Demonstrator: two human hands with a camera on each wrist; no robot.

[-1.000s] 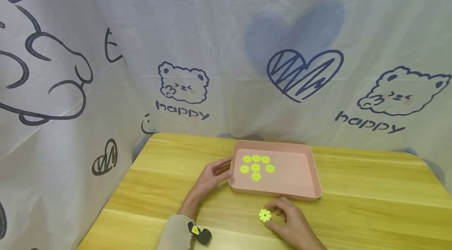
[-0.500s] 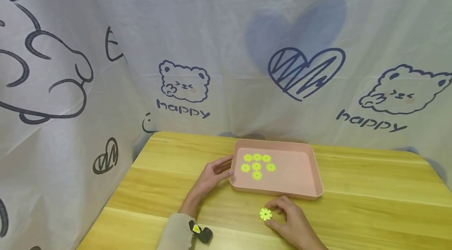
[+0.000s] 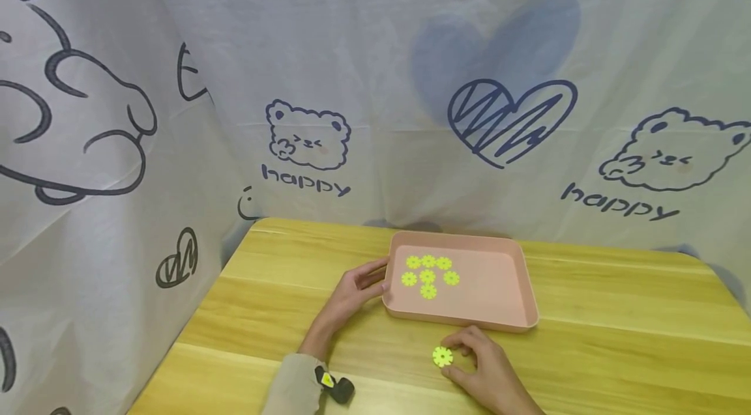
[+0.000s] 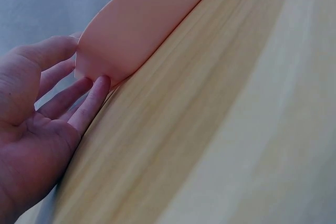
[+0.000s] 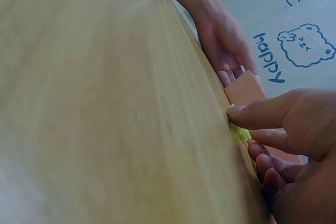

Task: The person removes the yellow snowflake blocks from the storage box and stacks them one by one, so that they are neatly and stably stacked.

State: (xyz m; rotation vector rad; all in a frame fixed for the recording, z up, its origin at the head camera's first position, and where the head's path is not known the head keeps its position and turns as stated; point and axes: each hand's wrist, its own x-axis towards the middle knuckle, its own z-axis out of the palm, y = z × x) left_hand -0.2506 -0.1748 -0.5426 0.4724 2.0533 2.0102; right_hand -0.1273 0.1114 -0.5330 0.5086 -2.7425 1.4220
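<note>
In the head view, the pink tray [image 3: 487, 322] lies on the wooden table, with several yellow-green notched discs [image 3: 451, 278] grouped in its left half. My left hand [image 3: 350, 291] touches the tray's left wall from outside with extended fingers; the left wrist view shows these fingertips [image 4: 102, 81] against the pink wall [image 4: 126, 30]. In front of the tray, my right hand [image 3: 484, 366] pinches one more yellow-green disc [image 3: 442, 356] between thumb and finger. The right wrist view shows that disc [image 5: 242, 132] low at the tabletop, partly covered by the fingers.
A white curtain [image 3: 375, 76] printed with bears and hearts hangs behind and left of the wooden table [image 3: 616, 330]. A black device [image 3: 337, 388] is strapped at the left sleeve [image 3: 293, 386].
The whole head view has shifted slightly. Both hands keep the same places beside the tray and at the disc, and the discs inside the tray have not moved.
</note>
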